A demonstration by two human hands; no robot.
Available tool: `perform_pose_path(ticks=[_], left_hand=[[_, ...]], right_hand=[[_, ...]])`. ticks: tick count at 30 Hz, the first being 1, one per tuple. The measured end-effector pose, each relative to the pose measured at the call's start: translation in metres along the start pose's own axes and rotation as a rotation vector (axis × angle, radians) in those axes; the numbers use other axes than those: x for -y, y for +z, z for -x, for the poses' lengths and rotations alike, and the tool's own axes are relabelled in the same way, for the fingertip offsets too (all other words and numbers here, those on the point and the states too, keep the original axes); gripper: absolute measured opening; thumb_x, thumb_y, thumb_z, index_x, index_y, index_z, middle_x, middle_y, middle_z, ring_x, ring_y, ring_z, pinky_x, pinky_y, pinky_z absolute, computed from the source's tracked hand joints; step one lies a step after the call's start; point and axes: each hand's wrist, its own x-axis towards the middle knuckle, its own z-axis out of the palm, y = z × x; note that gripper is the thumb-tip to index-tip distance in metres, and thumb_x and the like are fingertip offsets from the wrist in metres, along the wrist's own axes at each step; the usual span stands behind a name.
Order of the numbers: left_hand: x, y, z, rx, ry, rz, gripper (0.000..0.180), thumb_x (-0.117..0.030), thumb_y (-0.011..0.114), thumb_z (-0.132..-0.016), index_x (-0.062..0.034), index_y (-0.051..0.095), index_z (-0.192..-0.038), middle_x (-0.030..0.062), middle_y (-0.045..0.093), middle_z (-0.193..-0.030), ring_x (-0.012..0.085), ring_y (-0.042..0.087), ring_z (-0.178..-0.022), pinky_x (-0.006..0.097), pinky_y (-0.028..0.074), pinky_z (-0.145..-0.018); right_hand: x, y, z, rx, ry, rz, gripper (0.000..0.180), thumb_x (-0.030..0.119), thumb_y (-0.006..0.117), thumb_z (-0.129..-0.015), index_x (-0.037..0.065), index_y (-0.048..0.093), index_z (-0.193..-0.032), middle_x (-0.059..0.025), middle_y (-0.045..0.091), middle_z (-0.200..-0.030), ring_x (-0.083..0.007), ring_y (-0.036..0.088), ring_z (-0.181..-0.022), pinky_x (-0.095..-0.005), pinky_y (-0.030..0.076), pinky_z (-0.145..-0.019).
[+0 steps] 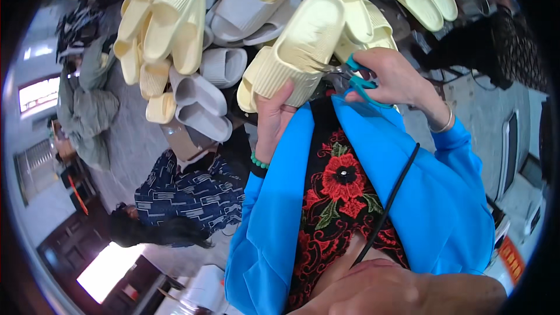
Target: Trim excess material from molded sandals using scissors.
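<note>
From the head camera, the left hand point(273, 118) is closed around the heel end of a pale yellow ribbed foam slipper point(300, 44). The thumb lies on its bottom edge and the slipper is held up in front of the chest. The right hand point(392, 77) is closed around the handles of a pair of small scissors with teal plastic handles point(353, 77). The metal tips touch the slipper's edge, just beside the left thumb.

More pale yellow foam slippers point(163, 23) and light grey foam slippers point(224, 64) hang in bunches just behind it. I cannot tell what holds them up.

Here is what I think could go wrong. The tips are very near the left thumb, so a slip could nick it. The foam looks soft, so a snip that goes too deep could cut into the slipper and spoil it. The left hand grips only one end, so the slipper could twist and push the blades off the edge. The other slippers are close, so the tips could catch one of them.

A person in a dark blue patterned top point(186, 189) sits on the floor, well apart from both hands.
</note>
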Motion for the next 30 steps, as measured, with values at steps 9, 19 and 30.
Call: perform_pose_path(ticks=[9,19,30], left_hand=[[0.005,0.001,0.009,-0.017,0.007,-0.113,0.058,0.004,0.060,-0.087,-0.0018,0.035,-0.140,0.0171,0.053,-0.131,0.0276,0.058,-0.116,0.042,0.050,-0.098],[0.006,-0.022,0.004,0.032,-0.038,-0.144,0.056,-0.002,0.057,-0.091,-0.0034,0.033,-0.142,0.0180,0.050,-0.134,0.0283,0.055,-0.119,0.045,0.048,-0.101],[0.006,-0.013,0.006,-0.014,-0.037,-0.060,0.058,0.005,0.059,-0.086,-0.0023,0.036,-0.139,0.0163,0.053,-0.129,0.0262,0.058,-0.115,0.040,0.050,-0.098]], right_hand=[[-0.011,0.018,0.013,-0.056,-0.051,0.030,0.053,0.050,0.074,-0.072,0.001,0.055,-0.080,-0.0157,0.059,-0.068,-0.0372,0.060,-0.069,-0.0448,0.046,-0.061],[-0.004,0.033,-0.007,-0.072,-0.102,0.011,0.057,0.052,0.075,-0.072,0.001,0.050,-0.083,-0.0145,0.054,-0.068,-0.0361,0.057,-0.067,-0.0436,0.043,-0.060],[0.002,0.037,-0.007,-0.101,-0.106,-0.051,0.058,0.052,0.073,-0.073,-0.001,0.051,-0.080,-0.0184,0.059,-0.070,-0.0396,0.060,-0.070,-0.0463,0.046,-0.062]])
